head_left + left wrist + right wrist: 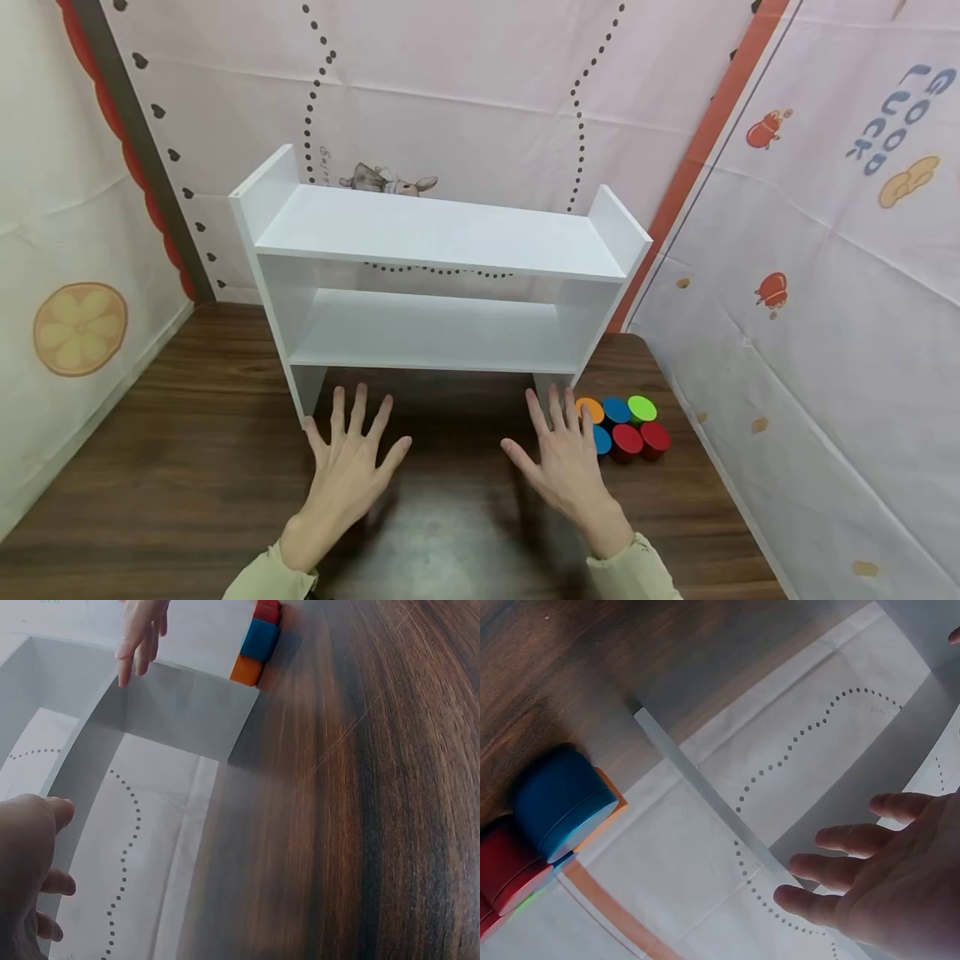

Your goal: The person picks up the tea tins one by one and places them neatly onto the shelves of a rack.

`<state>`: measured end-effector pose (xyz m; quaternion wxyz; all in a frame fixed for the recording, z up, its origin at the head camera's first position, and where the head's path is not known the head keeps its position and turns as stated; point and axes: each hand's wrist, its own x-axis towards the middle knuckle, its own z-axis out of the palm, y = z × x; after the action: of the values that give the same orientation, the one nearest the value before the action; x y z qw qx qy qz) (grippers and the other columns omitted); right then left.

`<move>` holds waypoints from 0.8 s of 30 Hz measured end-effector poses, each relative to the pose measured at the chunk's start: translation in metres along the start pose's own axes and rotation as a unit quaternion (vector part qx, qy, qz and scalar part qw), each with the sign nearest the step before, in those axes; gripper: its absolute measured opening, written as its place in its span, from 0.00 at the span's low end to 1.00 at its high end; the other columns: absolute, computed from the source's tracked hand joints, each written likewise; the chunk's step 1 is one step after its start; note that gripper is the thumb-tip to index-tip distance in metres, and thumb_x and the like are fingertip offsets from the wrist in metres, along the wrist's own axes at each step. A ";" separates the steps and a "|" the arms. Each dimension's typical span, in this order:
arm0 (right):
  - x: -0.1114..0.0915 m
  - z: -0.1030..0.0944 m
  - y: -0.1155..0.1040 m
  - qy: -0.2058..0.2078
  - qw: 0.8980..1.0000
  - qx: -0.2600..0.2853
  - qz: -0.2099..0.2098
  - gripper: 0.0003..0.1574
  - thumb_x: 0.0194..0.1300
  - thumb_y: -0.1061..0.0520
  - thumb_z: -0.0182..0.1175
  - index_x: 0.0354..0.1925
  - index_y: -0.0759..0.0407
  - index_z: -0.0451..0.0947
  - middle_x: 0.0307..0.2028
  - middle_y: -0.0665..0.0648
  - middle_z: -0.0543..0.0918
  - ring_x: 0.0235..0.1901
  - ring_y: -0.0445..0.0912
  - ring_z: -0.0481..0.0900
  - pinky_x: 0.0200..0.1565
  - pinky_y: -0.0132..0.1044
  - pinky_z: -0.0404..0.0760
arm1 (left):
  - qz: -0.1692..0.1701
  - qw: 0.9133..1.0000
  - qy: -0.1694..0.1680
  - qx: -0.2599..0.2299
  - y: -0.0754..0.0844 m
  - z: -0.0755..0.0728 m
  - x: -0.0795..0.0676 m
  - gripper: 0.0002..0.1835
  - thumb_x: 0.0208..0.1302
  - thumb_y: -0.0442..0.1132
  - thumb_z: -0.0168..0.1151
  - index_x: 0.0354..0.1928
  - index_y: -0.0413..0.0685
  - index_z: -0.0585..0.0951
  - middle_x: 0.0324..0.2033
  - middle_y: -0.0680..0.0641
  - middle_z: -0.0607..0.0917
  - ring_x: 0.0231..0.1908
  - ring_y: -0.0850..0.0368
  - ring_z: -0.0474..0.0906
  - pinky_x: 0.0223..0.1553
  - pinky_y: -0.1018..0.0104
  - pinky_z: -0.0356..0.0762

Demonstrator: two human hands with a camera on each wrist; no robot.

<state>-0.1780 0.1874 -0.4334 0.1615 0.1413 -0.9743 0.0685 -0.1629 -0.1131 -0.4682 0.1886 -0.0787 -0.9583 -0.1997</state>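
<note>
A white two-tier shelf stands on the brown wooden table, with nothing on either board. In front of its left side my left hand hovers palm down, fingers spread, holding nothing. My right hand is held the same way by the shelf's right side, its fingers partly covering the nearest of several round, flat-topped pieces. Among these are an orange one, a blue one, a green one and a red one. In the right wrist view a blue round piece lies apart from the right fingers.
The wooden table runs under everything. Printed cloth hangs behind the shelf and on the right side, with another cloth at the left.
</note>
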 end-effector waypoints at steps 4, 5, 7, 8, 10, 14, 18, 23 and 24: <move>0.001 0.000 0.000 0.005 1.000 -0.003 -0.005 0.52 0.62 0.25 0.48 0.75 0.47 0.51 0.74 0.63 0.56 0.74 0.63 0.52 0.69 0.65 0.52 | 0.002 1.000 0.003 0.002 0.000 0.001 0.000 0.38 0.64 0.63 0.52 0.72 0.54 0.63 0.75 0.35 0.51 0.75 0.33 0.35 0.60 0.19 0.32; 0.002 0.000 0.000 0.005 1.000 -0.005 -0.007 0.52 0.62 0.25 0.48 0.75 0.46 0.51 0.74 0.63 0.56 0.74 0.63 0.52 0.69 0.65 0.53 | 0.005 1.000 0.006 0.002 0.000 0.001 0.000 0.38 0.64 0.63 0.52 0.72 0.53 0.63 0.74 0.35 0.53 0.75 0.33 0.37 0.61 0.19 0.33; 0.003 -0.001 0.000 0.003 1.000 -0.009 -0.011 0.52 0.62 0.25 0.47 0.75 0.46 0.50 0.74 0.63 0.56 0.73 0.62 0.53 0.69 0.64 0.55 | 0.020 1.000 0.024 0.001 0.001 -0.001 0.001 0.36 0.64 0.61 0.54 0.70 0.50 0.67 0.72 0.35 0.61 0.74 0.35 0.48 0.63 0.23 0.39; 0.003 -0.001 0.000 0.002 1.000 -0.010 -0.013 0.52 0.62 0.25 0.47 0.75 0.46 0.51 0.74 0.63 0.56 0.73 0.62 0.54 0.69 0.64 0.55 | 0.036 0.999 0.038 -0.002 0.002 -0.003 0.002 0.34 0.65 0.59 0.55 0.68 0.48 0.70 0.69 0.36 0.66 0.72 0.36 0.53 0.64 0.25 0.44; 0.003 -0.003 0.000 0.000 1.000 -0.008 -0.018 0.51 0.63 0.25 0.47 0.75 0.47 0.51 0.74 0.63 0.56 0.73 0.61 0.55 0.69 0.62 0.57 | 0.081 0.993 0.080 -0.015 0.004 -0.010 0.009 0.30 0.64 0.54 0.58 0.63 0.44 0.74 0.63 0.37 0.74 0.67 0.38 0.64 0.64 0.32 0.55; 0.002 -0.010 0.003 0.014 0.999 0.020 -0.028 0.47 0.64 0.29 0.50 0.73 0.50 0.58 0.72 0.62 0.62 0.70 0.59 0.62 0.67 0.59 0.63 | 0.194 0.961 0.187 -0.060 0.012 -0.042 0.038 0.22 0.63 0.43 0.57 0.55 0.37 0.78 0.57 0.36 0.79 0.61 0.38 0.72 0.61 0.39 0.67; 0.000 -0.014 0.012 0.080 0.994 0.054 -0.050 0.37 0.63 0.38 0.59 0.62 0.56 0.72 0.60 0.60 0.78 0.58 0.57 0.76 0.58 0.55 0.74 | 0.254 0.925 0.274 -0.073 0.017 -0.087 0.075 0.25 0.60 0.41 0.54 0.57 0.33 0.75 0.62 0.33 0.73 0.65 0.35 0.66 0.67 0.42 0.62; 0.000 -0.011 0.037 0.170 0.981 0.072 -0.052 0.22 0.56 0.49 0.67 0.45 0.61 0.81 0.39 0.60 0.85 0.40 0.53 0.80 0.42 0.48 0.81 | 0.254 0.919 0.302 -0.027 0.016 -0.130 0.110 0.31 0.60 0.39 0.54 0.66 0.35 0.67 0.68 0.33 0.66 0.70 0.36 0.56 0.73 0.44 0.50; -0.001 -0.009 0.043 0.175 0.981 0.072 -0.042 0.21 0.55 0.50 0.68 0.43 0.62 0.81 0.37 0.60 0.85 0.38 0.53 0.79 0.39 0.48 0.81 | 0.249 0.919 0.304 -0.016 0.015 -0.135 0.114 0.32 0.60 0.38 0.55 0.66 0.35 0.66 0.68 0.33 0.65 0.71 0.36 0.56 0.73 0.43 0.49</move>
<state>-0.1871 0.2298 -0.4285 0.3213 0.1789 -0.9169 0.1552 -0.2195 -0.1460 -0.3036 0.5130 -0.2535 -0.8011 -0.1754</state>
